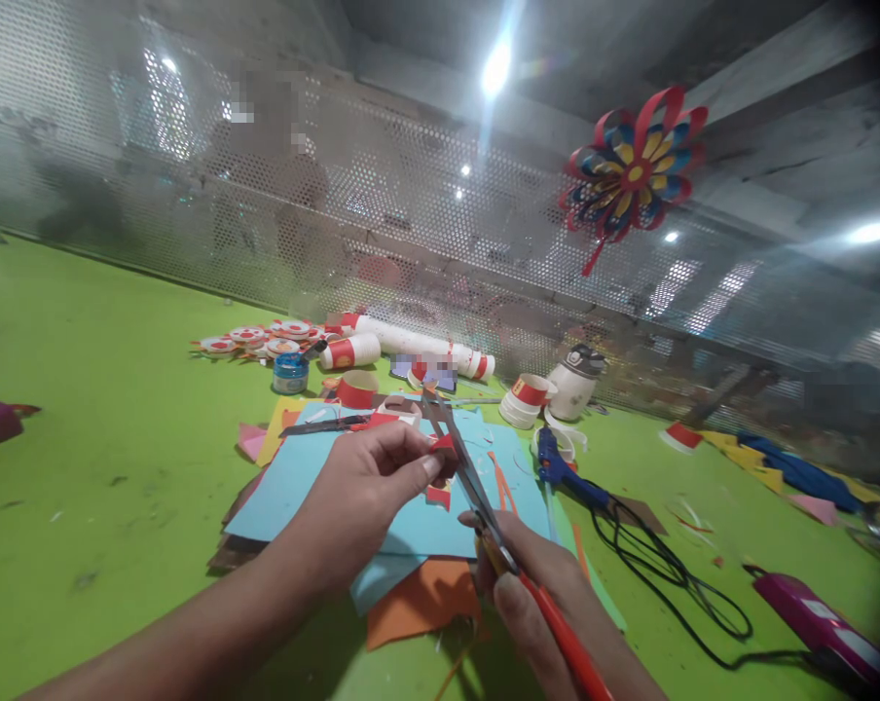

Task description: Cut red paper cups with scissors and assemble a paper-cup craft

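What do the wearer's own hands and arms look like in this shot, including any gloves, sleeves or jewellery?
Both the left hand and the right hand are ungloved. No sleeve, watch or bracelet shows on either side as far as the picture reaches. No ring can be made out, though some fingers are hidden.

Left hand pinches; right hand curls, fingers bent.

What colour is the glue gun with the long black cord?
The glue gun is dark blue; it shows best in the head view, right of the light-blue paper.
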A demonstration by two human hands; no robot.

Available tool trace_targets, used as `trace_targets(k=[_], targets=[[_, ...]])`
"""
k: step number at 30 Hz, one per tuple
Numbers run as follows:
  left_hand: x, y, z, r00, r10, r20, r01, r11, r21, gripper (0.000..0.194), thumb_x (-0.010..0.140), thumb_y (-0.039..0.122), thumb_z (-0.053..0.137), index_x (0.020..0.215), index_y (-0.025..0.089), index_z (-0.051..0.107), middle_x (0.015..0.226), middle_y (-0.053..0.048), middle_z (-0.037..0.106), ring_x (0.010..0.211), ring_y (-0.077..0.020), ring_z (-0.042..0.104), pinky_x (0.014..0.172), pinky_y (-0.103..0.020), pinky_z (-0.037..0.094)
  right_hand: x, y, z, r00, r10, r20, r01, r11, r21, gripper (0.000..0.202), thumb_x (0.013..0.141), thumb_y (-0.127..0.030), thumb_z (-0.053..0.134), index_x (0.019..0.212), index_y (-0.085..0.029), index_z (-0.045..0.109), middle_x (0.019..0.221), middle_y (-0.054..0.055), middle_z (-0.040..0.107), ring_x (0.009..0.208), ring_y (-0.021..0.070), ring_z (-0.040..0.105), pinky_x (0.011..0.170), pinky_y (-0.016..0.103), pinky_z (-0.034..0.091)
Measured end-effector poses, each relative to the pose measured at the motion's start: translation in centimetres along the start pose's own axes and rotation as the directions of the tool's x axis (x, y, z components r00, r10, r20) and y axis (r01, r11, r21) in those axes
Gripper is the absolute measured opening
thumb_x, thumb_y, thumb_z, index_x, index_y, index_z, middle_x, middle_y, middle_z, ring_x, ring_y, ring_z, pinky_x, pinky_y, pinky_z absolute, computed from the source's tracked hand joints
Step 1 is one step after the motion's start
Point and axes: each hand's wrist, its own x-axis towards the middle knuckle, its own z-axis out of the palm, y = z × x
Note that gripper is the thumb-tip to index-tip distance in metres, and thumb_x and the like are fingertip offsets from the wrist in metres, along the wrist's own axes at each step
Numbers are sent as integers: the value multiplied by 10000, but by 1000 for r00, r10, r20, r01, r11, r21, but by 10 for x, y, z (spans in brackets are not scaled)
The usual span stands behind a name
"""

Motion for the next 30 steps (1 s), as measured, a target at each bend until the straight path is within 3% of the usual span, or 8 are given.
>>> trace_targets(k=[14, 30], targets=[[-1, 0, -1, 1000, -19, 5, 19, 999, 29, 188, 767, 321, 640, 727, 143, 596, 729, -36, 617, 736, -170, 543, 697, -315, 398, 0, -4, 1, 1000, 18, -20, -18, 1000, -4, 523, 917, -628, 350, 1118, -201, 575, 681, -6, 490, 611, 143, 473, 588, 267, 381], [0, 0, -1, 1000, -6, 0, 6, 1000, -13, 200, 763, 311, 664, 677, 157, 569, 678, 3, 572, 688, -138, 507, 684, -292, 399, 0, 4, 4, 999, 27, -39, -27, 1000, -16, 619, 899, -683, 306, 1098, -161, 572, 679, 12, 512, 604, 152, 478, 560, 271, 393]])
